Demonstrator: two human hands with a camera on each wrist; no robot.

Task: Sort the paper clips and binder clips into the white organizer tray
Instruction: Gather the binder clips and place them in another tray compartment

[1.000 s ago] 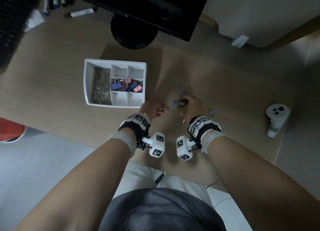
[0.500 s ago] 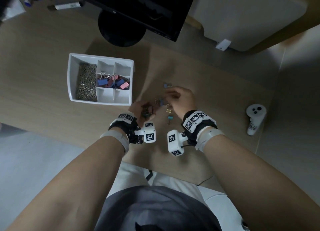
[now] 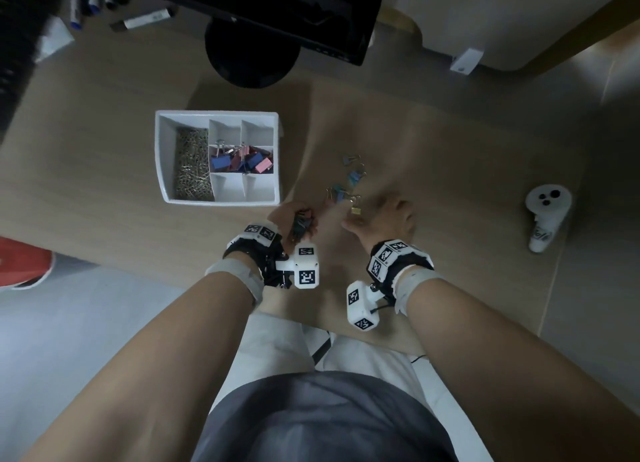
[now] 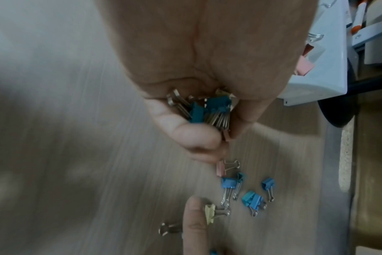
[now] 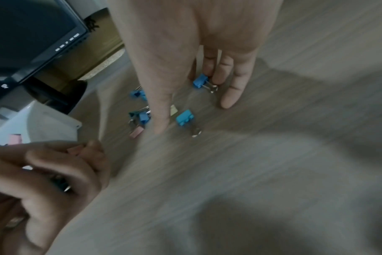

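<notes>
Sorting is well advanced: the tray [image 3: 162, 157] holds paper clips [image 3: 192, 165] and binder clips [image 3: 239, 160], the left hand [image 3: 294, 219] grips a bunch, the right hand [image 3: 388, 219], fingers extended, reaches the few loose clips [image 3: 349, 184] remaining on the tabletop [image 3: 450, 171].

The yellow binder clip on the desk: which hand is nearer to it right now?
Right. The right hand has a finger beside the yellow binder clip, seemingly touching. The left hand, cupping a bunch of binder clips, sits apart, toward the tray.
</notes>
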